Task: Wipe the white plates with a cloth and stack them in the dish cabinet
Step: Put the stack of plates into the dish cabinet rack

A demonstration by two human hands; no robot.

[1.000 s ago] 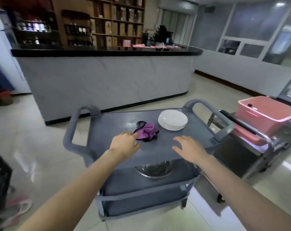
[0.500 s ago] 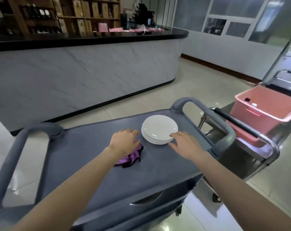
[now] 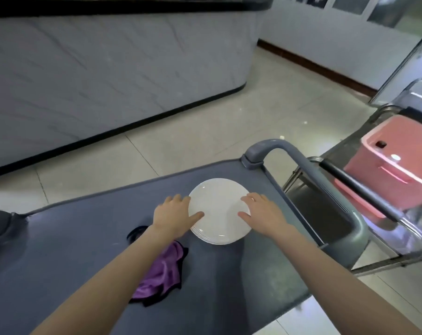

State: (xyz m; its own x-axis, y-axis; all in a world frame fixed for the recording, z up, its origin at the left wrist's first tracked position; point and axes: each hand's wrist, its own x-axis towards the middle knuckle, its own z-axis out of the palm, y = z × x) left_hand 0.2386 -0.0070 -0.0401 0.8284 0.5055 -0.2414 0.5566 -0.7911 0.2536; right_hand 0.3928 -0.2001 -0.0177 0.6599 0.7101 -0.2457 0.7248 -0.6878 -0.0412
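Observation:
A stack of white plates (image 3: 219, 211) sits on the grey cart top (image 3: 67, 257), toward its far right end. My left hand (image 3: 172, 215) holds the stack's left rim, thumb lying on the top plate. My right hand (image 3: 262, 212) holds the right rim the same way, thumb on the plate. Whether the fingers reach under one plate or the whole stack is hidden. A crumpled purple cloth (image 3: 162, 274) with a dark edge lies loose on the cart, partly under my left forearm.
The cart's grey loop handle (image 3: 326, 189) rises just right of the plates. Beyond it a pink tub (image 3: 398, 175) rests on a steel trolley (image 3: 413, 247). A marble-fronted counter (image 3: 108, 68) stands across the tiled floor.
The view has come closer and tipped down. My left hand left the purple cloth and moved right to the plates' left rim. My right hand slid forward onto the right rim.

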